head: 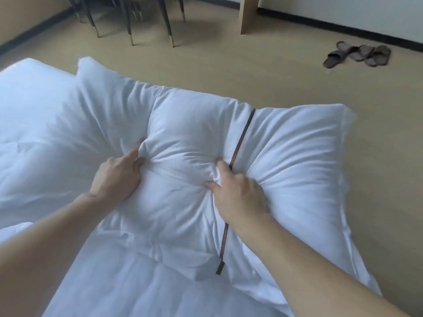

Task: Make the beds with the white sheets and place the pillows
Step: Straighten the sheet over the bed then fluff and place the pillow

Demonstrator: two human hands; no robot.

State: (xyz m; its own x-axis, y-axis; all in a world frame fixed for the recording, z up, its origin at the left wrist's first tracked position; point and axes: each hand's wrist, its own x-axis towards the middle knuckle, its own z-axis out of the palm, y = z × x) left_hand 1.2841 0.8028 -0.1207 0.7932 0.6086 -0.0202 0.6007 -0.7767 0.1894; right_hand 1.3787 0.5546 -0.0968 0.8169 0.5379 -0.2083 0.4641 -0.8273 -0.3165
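Both hands grip a white pillow (pixel 194 138) on the bed: the left hand (pixel 116 177) bunches its fabric. The right hand (pixel 238 193) pinches beside its brown stripe (pixel 240 143).

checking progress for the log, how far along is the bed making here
Done: white bedding already covers the bed. In hand: the left hand and right hand both grip a striped pillow, bunching its fabric. Left: setting that pillow in place; other beds are out of view.

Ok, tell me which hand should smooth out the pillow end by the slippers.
Right. The right hand grips the pillow at the brown stripe, beside that puffy end toward the slippers. The left hand grips on the far side.
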